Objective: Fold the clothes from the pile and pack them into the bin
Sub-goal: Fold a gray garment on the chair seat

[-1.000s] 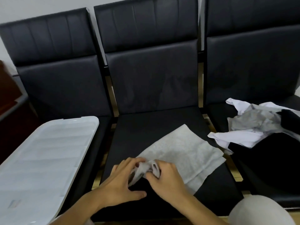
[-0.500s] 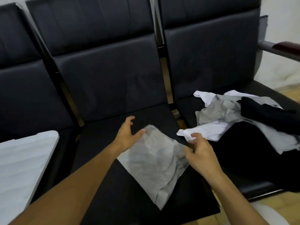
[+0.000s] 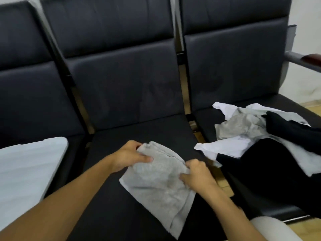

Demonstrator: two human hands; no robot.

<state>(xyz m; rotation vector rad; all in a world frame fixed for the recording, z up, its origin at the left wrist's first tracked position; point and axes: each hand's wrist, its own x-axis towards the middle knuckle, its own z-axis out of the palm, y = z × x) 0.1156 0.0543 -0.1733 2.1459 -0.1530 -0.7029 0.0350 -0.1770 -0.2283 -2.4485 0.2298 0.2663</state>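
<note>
A grey garment (image 3: 156, 185) lies partly folded on the middle black seat (image 3: 139, 129). My left hand (image 3: 130, 154) grips its far left corner, thumb on top of the folded layers. At the garment's right edge my right hand (image 3: 197, 174) pinches the cloth with curled fingers. The pile of clothes (image 3: 243, 134), white, grey and black pieces, sits crumpled on the right seat. The white bin lid (image 3: 26, 169) covers the bin on the left seat.
Three black padded chairs stand in a row with tall backrests. A metal armrest with a dark wooden top (image 3: 305, 60) sticks out at the far right. A pale rounded object (image 3: 272, 228) shows at the bottom right, over wooden floor.
Both hands were open beside the flat grey garment half a second ago; now each grips an edge of it and its far end is folded over. The view shifted slightly left.
</note>
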